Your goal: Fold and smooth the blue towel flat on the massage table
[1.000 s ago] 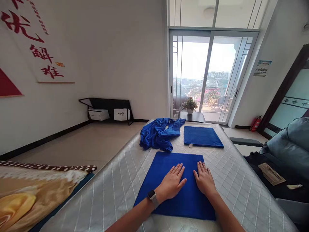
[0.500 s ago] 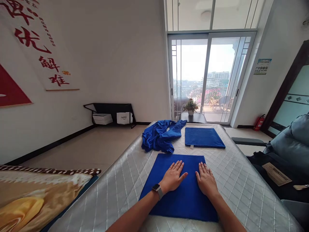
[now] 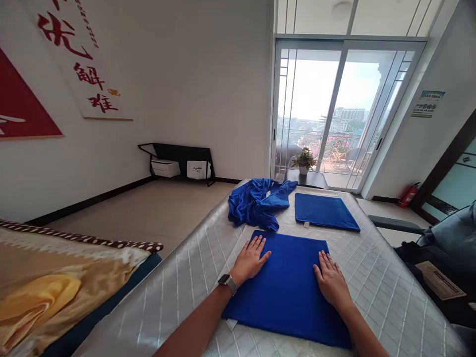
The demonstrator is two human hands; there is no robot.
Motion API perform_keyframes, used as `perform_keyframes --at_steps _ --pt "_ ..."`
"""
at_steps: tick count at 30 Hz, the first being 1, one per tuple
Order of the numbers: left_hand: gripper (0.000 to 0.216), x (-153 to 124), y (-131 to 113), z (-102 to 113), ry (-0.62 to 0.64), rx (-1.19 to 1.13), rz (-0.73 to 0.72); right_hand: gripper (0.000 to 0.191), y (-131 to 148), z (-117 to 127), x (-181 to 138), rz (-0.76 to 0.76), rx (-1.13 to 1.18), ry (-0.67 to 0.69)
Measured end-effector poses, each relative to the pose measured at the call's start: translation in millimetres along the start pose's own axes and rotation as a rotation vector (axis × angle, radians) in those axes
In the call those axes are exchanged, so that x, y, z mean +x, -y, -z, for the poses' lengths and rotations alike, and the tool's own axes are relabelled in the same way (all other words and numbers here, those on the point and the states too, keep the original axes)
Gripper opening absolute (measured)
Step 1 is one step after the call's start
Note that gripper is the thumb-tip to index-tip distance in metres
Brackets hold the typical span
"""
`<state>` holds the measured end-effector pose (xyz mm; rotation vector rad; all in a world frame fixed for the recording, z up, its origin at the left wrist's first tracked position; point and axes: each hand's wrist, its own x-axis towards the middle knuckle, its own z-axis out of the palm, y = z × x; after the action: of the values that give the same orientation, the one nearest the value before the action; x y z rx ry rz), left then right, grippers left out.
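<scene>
A blue cloth (image 3: 286,282), flat and squared off, lies on the silver quilted mattress (image 3: 178,292). My left hand (image 3: 250,258), with a watch (image 3: 227,281) on its wrist, rests flat on the cloth's left edge, fingers stretched out. On the right edge my right hand (image 3: 332,278) lies palm down with its fingers extended. Just beyond is a crumpled blue cloth (image 3: 256,203), and to its right a second flat blue cloth (image 3: 325,210) with a small white tag. Another white tag (image 3: 231,324) peeks out at the near left corner of the cloth under my hands.
Patterned bedding (image 3: 92,277) lies at the left. A black rack (image 3: 182,161) holding white boxes stands by the wall. Beyond the mattress, a potted plant (image 3: 304,161) sits on a small table before sliding glass doors (image 3: 345,109). A dark chair (image 3: 442,253) is at the right.
My left hand has slid left from the middle of the cloth to its left edge, while my right hand stays near the right edge. The view has turned slightly left and downward.
</scene>
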<state>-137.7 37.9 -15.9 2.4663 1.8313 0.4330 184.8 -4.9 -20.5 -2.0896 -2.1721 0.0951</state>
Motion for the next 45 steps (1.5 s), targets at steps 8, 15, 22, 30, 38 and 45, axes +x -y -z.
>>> perform_keyframes --at_steps 8,15,22,30,38,45 --pt "0.073 -2 0 0 -0.007 -0.031 -0.002 0.071 -5 -5 5 -0.008 -0.036 0.034" --pt "0.074 -2 -1 2 -0.012 -0.055 0.004 0.067 1 16 20 -0.028 -0.103 0.079" --pt "0.072 -1 3 -4 -0.055 -0.092 -0.022 0.066 10 25 51 -0.034 -0.071 0.007" --pt "0.075 -1 4 -3 -0.031 -0.061 -0.023 0.069 4 5 57 -0.037 -0.014 -0.001" --pt "0.076 4 19 -10 -0.018 0.0 0.04 0.068 -10 8 59 -0.034 0.036 0.008" --pt "0.079 7 26 -12 0.026 0.098 0.013 0.068 -9 10 55 -0.034 0.082 -0.009"
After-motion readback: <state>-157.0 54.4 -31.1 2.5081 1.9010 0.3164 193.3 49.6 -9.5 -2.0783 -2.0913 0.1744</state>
